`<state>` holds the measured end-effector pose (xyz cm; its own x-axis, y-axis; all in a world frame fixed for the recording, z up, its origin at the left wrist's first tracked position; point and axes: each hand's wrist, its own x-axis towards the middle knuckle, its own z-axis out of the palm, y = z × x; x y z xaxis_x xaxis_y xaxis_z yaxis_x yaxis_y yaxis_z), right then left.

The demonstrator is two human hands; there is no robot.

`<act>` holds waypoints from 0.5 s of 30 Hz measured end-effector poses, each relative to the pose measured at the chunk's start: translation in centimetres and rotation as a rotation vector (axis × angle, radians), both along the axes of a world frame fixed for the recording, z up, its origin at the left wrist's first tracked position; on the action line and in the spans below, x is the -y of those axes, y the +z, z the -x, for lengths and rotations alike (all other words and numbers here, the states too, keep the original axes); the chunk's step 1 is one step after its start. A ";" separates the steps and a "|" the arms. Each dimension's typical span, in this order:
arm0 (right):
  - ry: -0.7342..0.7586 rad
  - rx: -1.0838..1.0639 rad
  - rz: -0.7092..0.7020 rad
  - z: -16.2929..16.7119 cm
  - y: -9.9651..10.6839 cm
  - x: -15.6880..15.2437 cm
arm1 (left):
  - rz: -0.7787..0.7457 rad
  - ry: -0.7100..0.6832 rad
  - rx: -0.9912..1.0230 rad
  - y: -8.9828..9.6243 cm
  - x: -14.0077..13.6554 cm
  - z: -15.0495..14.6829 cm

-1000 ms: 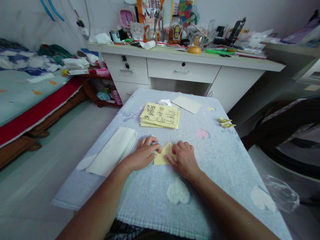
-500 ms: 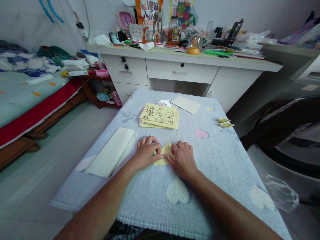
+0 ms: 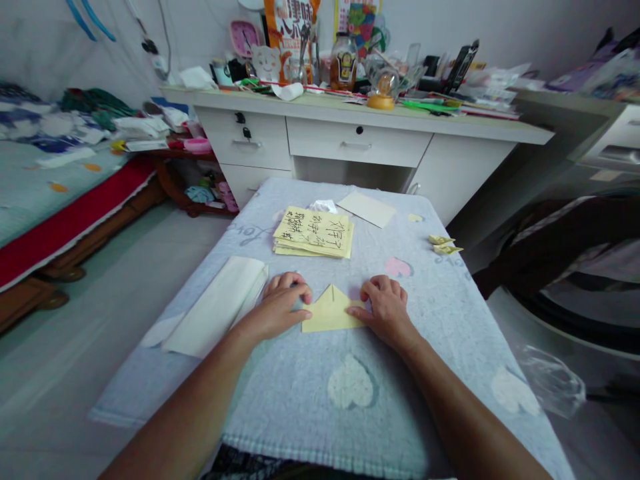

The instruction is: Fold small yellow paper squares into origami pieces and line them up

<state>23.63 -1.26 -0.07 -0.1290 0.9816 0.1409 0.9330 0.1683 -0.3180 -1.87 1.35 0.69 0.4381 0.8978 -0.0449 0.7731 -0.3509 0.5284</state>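
Folded yellow paper (image 3: 333,319) lies flat on the cloth-covered table (image 3: 300,387), between both hands; long axis left to right, peak pointing away from the wearer. I read neither hand as nearer. Left hand (image 3: 284,301): thumb and forefinger on the left end, holding it, tips barely split. Right hand (image 3: 389,308): right end clamped under thumb, fingers curled. Pressure I cannot tell. Left of the hands, folded white sheet (image 3: 217,310). Beyond: handwritten yellow stack (image 3: 313,235); two small folded pieces (image 3: 445,245) rightward; pale card (image 3: 367,209); then white desk (image 3: 350,107).
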 end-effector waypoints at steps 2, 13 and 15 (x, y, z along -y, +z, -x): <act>-0.006 0.001 0.012 -1.0 -0.1 -0.2 | 0.008 -0.006 0.002 0.0 -0.1 0.1; 0.048 -0.076 0.093 -2.7 0.8 -0.9 | -0.007 -0.036 -0.010 0.0 -0.2 0.3; 0.066 -0.147 0.082 -2.3 1.0 -0.8 | -0.015 -0.037 -0.016 0.1 -0.2 0.2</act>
<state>25.96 -0.44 0.93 -0.1776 0.9806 0.0831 0.8632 0.1957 -0.4653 -2.04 1.51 0.75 0.4706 0.8815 -0.0392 0.7679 -0.3873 0.5102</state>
